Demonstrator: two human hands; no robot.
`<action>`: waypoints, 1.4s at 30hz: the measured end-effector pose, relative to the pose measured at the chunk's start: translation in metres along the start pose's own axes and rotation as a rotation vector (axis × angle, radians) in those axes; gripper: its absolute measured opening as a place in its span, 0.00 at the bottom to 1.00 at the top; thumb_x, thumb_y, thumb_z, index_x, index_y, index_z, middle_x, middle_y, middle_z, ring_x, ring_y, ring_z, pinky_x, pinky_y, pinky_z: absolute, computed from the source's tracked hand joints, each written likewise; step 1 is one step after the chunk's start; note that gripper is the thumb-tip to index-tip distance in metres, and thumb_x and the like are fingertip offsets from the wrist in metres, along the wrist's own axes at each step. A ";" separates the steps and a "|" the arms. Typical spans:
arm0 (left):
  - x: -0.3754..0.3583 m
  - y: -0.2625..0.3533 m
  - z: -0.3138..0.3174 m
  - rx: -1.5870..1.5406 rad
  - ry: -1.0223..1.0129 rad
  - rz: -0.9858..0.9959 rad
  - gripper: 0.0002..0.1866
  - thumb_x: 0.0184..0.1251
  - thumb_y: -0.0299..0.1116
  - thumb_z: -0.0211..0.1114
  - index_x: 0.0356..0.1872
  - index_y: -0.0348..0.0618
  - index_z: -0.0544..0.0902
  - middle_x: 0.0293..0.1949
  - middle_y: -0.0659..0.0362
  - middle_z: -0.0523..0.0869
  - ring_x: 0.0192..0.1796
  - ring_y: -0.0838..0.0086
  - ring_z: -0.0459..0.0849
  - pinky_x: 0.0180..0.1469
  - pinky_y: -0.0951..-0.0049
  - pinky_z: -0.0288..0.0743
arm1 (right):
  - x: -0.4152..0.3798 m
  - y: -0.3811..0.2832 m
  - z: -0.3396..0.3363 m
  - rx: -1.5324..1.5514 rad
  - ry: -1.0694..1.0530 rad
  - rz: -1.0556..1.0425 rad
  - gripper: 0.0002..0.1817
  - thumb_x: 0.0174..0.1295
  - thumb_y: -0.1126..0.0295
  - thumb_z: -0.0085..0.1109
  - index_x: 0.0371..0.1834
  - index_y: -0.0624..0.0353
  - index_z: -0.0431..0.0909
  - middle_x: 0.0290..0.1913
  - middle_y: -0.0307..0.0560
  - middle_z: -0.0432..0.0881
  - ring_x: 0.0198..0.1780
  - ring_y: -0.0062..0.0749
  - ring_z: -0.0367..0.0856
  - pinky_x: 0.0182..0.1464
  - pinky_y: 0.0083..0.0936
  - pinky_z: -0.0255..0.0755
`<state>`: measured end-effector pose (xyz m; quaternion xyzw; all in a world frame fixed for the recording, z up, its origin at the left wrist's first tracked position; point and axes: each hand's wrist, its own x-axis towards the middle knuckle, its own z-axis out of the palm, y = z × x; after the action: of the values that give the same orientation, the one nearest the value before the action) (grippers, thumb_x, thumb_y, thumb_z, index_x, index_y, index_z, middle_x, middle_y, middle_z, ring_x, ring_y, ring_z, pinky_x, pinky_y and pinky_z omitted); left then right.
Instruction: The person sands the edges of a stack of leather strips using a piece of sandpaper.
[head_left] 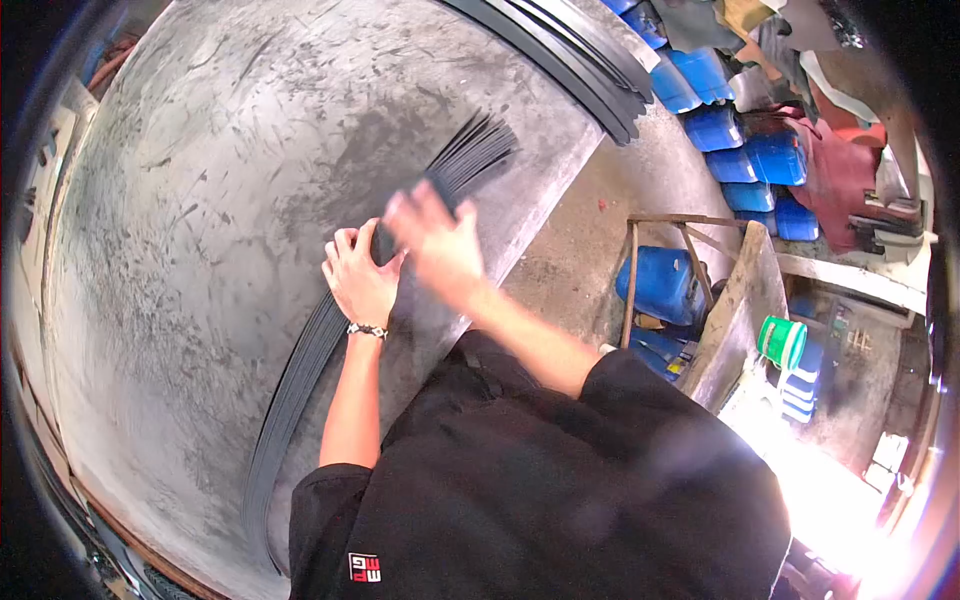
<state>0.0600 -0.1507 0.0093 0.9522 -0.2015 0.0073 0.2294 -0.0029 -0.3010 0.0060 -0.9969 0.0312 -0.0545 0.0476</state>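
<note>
A long bundle of thin dark strips (295, 390) lies across the grey work table, curving from the lower left up to a fanned-out end near the middle. My left hand (362, 275), with a beaded bracelet at its wrist, is closed around the bundle just below its middle. Slightly above and to the right, my right hand (435, 240) is over the bundle near the fanned end. Motion smears its fingers, so whether they touch or grip the strips does not show.
The grey table (190, 200) has dark smudges. More dark strips (560, 50) lie along its far edge. To the right are blue plastic jugs (715, 130), draped hide-like sheets (835, 170), a wooden frame (740, 300) and a green bucket (782, 342). Bright glare fills the lower right.
</note>
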 end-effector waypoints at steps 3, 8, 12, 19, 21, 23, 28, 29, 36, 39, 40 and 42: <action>0.001 0.002 0.000 -0.007 -0.013 -0.021 0.35 0.54 0.54 0.85 0.65 0.59 0.87 0.55 0.60 0.82 0.59 0.58 0.80 0.63 0.53 0.75 | -0.008 0.034 -0.011 0.083 0.031 -0.123 0.29 0.65 0.68 0.65 0.72 0.41 0.83 0.81 0.35 0.78 0.85 0.45 0.67 0.70 0.71 0.65; -0.001 0.003 0.000 0.015 0.014 -0.006 0.34 0.56 0.56 0.83 0.65 0.60 0.87 0.55 0.60 0.82 0.59 0.58 0.80 0.62 0.52 0.75 | 0.049 0.104 -0.011 -0.025 0.241 0.405 0.25 0.69 0.70 0.63 0.70 0.41 0.84 0.78 0.36 0.80 0.81 0.47 0.73 0.66 0.74 0.66; -0.003 -0.013 0.014 0.024 0.032 0.051 0.34 0.58 0.58 0.82 0.65 0.61 0.87 0.54 0.59 0.82 0.58 0.58 0.81 0.61 0.51 0.76 | -0.012 -0.011 -0.005 0.050 0.010 -0.080 0.32 0.65 0.67 0.66 0.75 0.39 0.80 0.83 0.36 0.75 0.85 0.48 0.66 0.70 0.73 0.66; -0.001 0.002 0.001 0.058 0.049 0.048 0.33 0.61 0.61 0.80 0.65 0.61 0.86 0.54 0.59 0.82 0.57 0.57 0.81 0.60 0.52 0.76 | 0.054 0.163 -0.027 -0.091 0.201 0.527 0.24 0.69 0.74 0.59 0.68 0.48 0.87 0.79 0.36 0.81 0.80 0.48 0.74 0.70 0.70 0.67; 0.000 0.002 0.003 0.055 0.056 0.049 0.34 0.61 0.61 0.79 0.65 0.61 0.86 0.54 0.59 0.82 0.58 0.58 0.81 0.60 0.52 0.76 | 0.049 0.148 -0.025 -0.138 0.380 0.573 0.20 0.77 0.67 0.61 0.70 0.48 0.85 0.73 0.37 0.86 0.76 0.51 0.79 0.68 0.74 0.68; -0.002 0.002 0.003 0.068 0.049 0.037 0.34 0.60 0.61 0.79 0.65 0.61 0.86 0.54 0.60 0.82 0.58 0.58 0.81 0.60 0.52 0.76 | 0.026 0.087 -0.004 -0.243 0.268 0.461 0.26 0.73 0.68 0.62 0.75 0.45 0.80 0.74 0.40 0.83 0.81 0.50 0.73 0.66 0.77 0.68; -0.001 0.003 0.002 0.057 -0.006 0.002 0.34 0.60 0.58 0.81 0.67 0.61 0.86 0.54 0.61 0.83 0.59 0.58 0.81 0.61 0.50 0.77 | -0.027 0.004 -0.011 0.029 0.032 -0.005 0.32 0.64 0.67 0.66 0.75 0.44 0.81 0.83 0.36 0.75 0.85 0.50 0.66 0.72 0.70 0.65; 0.003 0.006 0.003 0.059 0.012 0.016 0.34 0.60 0.58 0.81 0.67 0.61 0.86 0.54 0.61 0.83 0.59 0.58 0.81 0.61 0.51 0.77 | -0.011 0.037 -0.025 -0.005 -0.018 0.000 0.32 0.63 0.65 0.68 0.74 0.45 0.81 0.82 0.37 0.74 0.85 0.52 0.66 0.71 0.71 0.66; -0.003 -0.001 0.008 0.070 0.020 0.024 0.35 0.59 0.60 0.82 0.66 0.61 0.86 0.53 0.60 0.83 0.58 0.57 0.81 0.59 0.51 0.77 | -0.002 0.011 -0.011 -0.014 0.043 0.220 0.26 0.70 0.64 0.61 0.72 0.43 0.84 0.82 0.39 0.75 0.85 0.52 0.66 0.70 0.73 0.65; 0.000 -0.007 0.009 0.075 0.030 0.056 0.35 0.57 0.60 0.82 0.66 0.63 0.86 0.53 0.61 0.82 0.57 0.58 0.81 0.58 0.52 0.77 | -0.028 0.017 0.000 0.046 0.048 0.013 0.29 0.65 0.63 0.66 0.73 0.38 0.84 0.81 0.35 0.76 0.87 0.46 0.63 0.71 0.68 0.66; 0.000 -0.005 0.009 0.073 0.048 0.062 0.35 0.57 0.60 0.82 0.66 0.63 0.86 0.53 0.61 0.82 0.57 0.58 0.81 0.58 0.51 0.76 | -0.014 0.047 -0.024 -0.039 -0.013 0.138 0.29 0.66 0.63 0.66 0.73 0.37 0.84 0.81 0.33 0.77 0.87 0.42 0.63 0.73 0.64 0.65; -0.002 -0.002 0.008 0.068 0.070 0.063 0.36 0.57 0.60 0.83 0.66 0.63 0.86 0.53 0.61 0.82 0.57 0.58 0.81 0.58 0.51 0.76 | 0.016 0.110 -0.026 -0.055 0.074 0.381 0.30 0.69 0.70 0.60 0.75 0.39 0.82 0.81 0.34 0.78 0.86 0.44 0.67 0.73 0.64 0.64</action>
<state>0.0585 -0.1516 0.0014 0.9518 -0.2229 0.0549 0.2036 0.0034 -0.4136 0.0224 -0.9712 0.2226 -0.0802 0.0284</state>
